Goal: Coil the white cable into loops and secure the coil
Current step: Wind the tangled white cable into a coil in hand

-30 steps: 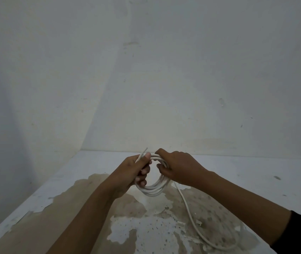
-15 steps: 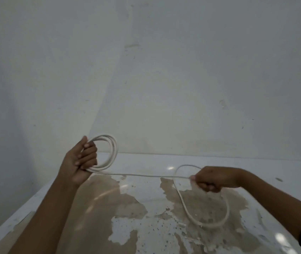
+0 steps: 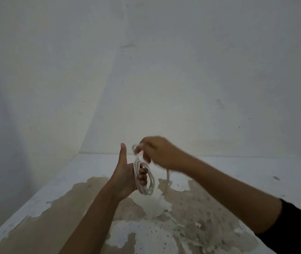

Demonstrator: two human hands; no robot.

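While its thumb points straight up, the left hand (image 3: pixel 125 177) at the centre of the frame curls its fingers through one thin white round cable (image 3: pixel 147 182), gathered into several loops, too blurred to count. Just upper right of it, the right hand (image 3: pixel 158 153) pinches a strand of that cable. One loose strand hangs toward the one white tabletop with peeled brown patches (image 3: pixel 237 173).

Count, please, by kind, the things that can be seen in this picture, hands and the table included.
Bare hands: 2, left hand and right hand
Thin white round cable, coiled in loops: 1
Black sleeve: 1
White table with peeling paint: 1
Total: 5
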